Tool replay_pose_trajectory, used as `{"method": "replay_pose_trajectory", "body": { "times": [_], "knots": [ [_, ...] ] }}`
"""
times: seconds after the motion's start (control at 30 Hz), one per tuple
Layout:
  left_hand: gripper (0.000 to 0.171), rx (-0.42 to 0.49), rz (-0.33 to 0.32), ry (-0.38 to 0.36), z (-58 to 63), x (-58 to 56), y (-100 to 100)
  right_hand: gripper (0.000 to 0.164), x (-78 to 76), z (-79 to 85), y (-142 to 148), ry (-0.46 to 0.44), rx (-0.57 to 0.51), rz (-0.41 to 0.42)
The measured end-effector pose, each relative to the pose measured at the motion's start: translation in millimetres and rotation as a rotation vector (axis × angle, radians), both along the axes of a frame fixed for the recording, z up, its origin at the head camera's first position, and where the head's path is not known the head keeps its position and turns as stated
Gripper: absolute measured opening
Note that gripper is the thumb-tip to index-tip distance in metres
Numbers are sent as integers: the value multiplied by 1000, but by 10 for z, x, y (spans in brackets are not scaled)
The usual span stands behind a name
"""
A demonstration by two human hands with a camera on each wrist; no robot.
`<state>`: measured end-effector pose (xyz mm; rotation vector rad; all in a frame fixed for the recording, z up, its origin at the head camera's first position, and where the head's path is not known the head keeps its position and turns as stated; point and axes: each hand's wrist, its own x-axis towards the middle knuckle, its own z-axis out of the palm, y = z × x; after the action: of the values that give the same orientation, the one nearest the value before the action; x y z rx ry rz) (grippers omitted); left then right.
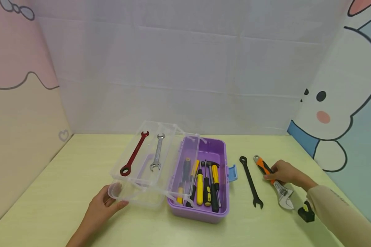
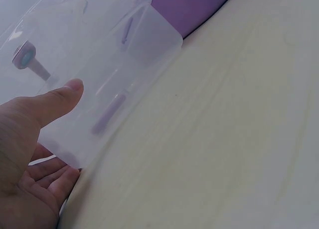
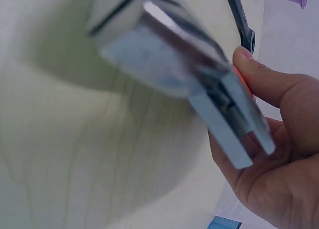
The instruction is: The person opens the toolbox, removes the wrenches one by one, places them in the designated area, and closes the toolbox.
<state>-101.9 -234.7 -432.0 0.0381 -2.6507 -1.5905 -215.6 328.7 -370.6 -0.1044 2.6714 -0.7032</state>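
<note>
My left hand (image 1: 98, 210) grips the near left corner of the toolbox's clear plastic lid (image 1: 170, 154). In the left wrist view the thumb lies along the lid wall (image 2: 104, 59), with the other fingers curled behind its edge. A red wrench (image 1: 135, 154) and a silver open-end wrench (image 1: 157, 154) rest on the lid, which leans out to the left of the purple toolbox (image 1: 198, 215). At the right, my right hand (image 1: 285, 172) holds an adjustable wrench (image 1: 283, 195) by its orange and black handle. Its metal head (image 3: 164, 50) looms large in the right wrist view.
Inside the box lie a hammer (image 1: 214, 195) and several screwdrivers, among them a yellow-handled one (image 1: 200, 187). A blue latch (image 1: 233, 173) sticks out from its right side. A black combination wrench (image 1: 251, 181) lies between box and right hand. A black and yellow object (image 1: 306, 213) sits by the right sleeve.
</note>
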Motion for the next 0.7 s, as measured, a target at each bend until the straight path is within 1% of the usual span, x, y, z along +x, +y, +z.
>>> {"method": "replay_pose_trajectory", "body": {
  "times": [0.23, 0.33, 0.5, 0.7],
  "knots": [
    [66, -17, 5, -9, -8, -1, -7, 29, 10, -46, 21, -23, -87, -65],
    [67, -18, 6, -15, -18, 0, -11, 32, 23, -52, 8, -26, -109, -86],
    [67, -22, 5, -15, -31, -1, -14, 34, 48, -40, -13, -40, -117, -116],
    [67, -40, 6, -9, -29, -12, -13, 35, 78, -3, -22, -47, -95, -130]
  ]
}}
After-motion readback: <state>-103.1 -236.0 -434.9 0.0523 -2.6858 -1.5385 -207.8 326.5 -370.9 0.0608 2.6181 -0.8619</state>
